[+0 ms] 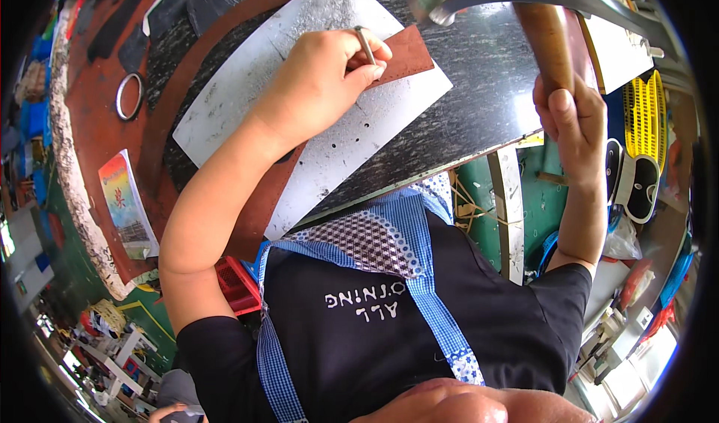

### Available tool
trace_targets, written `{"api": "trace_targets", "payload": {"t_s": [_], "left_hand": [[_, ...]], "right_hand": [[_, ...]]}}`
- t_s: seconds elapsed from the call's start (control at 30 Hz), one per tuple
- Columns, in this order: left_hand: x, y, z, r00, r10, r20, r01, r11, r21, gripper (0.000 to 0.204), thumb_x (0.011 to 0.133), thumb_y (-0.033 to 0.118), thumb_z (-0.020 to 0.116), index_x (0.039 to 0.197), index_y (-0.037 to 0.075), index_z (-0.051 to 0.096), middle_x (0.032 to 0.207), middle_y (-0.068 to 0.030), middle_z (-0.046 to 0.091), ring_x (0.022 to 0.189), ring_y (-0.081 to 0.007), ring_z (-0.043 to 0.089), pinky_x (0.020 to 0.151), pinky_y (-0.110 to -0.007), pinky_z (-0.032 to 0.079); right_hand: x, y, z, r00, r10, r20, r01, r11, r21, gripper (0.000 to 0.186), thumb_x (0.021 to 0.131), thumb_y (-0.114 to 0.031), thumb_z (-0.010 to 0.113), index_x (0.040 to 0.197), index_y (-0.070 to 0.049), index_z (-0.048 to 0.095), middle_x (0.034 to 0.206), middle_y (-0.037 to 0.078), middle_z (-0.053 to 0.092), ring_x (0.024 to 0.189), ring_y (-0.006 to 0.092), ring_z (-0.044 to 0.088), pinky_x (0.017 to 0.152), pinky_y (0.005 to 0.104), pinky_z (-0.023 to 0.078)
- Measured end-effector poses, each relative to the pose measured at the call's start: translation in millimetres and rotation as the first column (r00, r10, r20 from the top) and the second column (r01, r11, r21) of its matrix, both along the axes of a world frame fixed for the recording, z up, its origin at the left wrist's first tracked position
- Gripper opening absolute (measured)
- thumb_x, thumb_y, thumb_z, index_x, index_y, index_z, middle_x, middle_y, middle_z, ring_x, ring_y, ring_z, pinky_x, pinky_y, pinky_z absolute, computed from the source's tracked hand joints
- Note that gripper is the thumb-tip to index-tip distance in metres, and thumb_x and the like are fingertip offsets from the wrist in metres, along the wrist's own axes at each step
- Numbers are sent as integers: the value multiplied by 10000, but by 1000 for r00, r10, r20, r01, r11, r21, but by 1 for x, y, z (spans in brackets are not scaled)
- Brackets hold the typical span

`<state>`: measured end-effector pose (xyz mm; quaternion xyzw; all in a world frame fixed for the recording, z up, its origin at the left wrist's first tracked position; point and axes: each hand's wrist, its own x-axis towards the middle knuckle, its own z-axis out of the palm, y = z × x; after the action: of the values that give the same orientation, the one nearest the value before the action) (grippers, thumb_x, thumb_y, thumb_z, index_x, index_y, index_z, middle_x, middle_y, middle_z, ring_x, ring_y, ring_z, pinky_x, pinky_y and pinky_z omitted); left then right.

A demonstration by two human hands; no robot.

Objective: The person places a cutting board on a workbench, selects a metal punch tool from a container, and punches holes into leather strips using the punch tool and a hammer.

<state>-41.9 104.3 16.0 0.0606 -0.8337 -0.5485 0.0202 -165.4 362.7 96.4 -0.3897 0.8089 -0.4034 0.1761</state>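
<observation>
My left hand [322,78] pinches a slim metal punch [365,45] between thumb and fingers. The punch stands steeply over a strip of brown leather [410,55], whose edge shows a row of small marks. Its tip is hidden by my fingers. Beneath the leather lies a white board [225,116], worn grey and pitted. More brown leather [273,191] shows below my left forearm; I cannot tell whether it is the same strip. My right hand [575,123] grips a hammer [545,45] by its wooden handle, raised to the right, its metal head above and apart from the punch.
A long curved brown strip [196,67], dark scraps [213,7], a metal ring [129,96] and a colourful booklet [129,206] lie left on the table. A yellow basket [645,112] stands at right, a red basket [238,287] below left. Another person's hand [168,412] shows at lower left.
</observation>
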Motion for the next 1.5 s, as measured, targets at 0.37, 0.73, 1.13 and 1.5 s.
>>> {"api": "trace_targets", "payload": {"t_s": [0.37,0.73,1.13,1.5], "left_hand": [[6,-4,-11,997,39,-73,-41,999,-20,153,863,43,629,1008,6,657,827,-62,673,755,-87,634,680,-236,514],[3,-6,0,999,-31,35,28,997,78,144,855,21,614,987,-32,632,863,-76,672,784,-109,645,728,-233,532],[13,2,2,982,-78,-174,5,922,-387,126,830,32,645,945,-19,644,856,-131,671,734,-186,669,647,-290,511],[13,4,4,975,-63,-212,2,960,-280,115,856,9,624,962,-28,650,797,-68,662,705,-98,630,637,-254,510]], "right_hand": [[0,8,-23,995,79,-68,-63,975,214,415,955,-382,529,836,15,534,572,56,434,519,123,407,487,300,334],[1,2,-5,998,53,43,-55,998,40,444,954,-435,515,854,-5,571,603,-27,454,532,43,400,486,221,311],[3,1,-19,994,103,-36,-95,979,181,404,946,-384,543,865,13,532,591,68,420,543,119,413,496,306,337],[9,0,-5,992,117,37,-107,973,-206,441,956,-417,505,829,2,548,606,-18,474,514,44,385,467,220,294]]}}
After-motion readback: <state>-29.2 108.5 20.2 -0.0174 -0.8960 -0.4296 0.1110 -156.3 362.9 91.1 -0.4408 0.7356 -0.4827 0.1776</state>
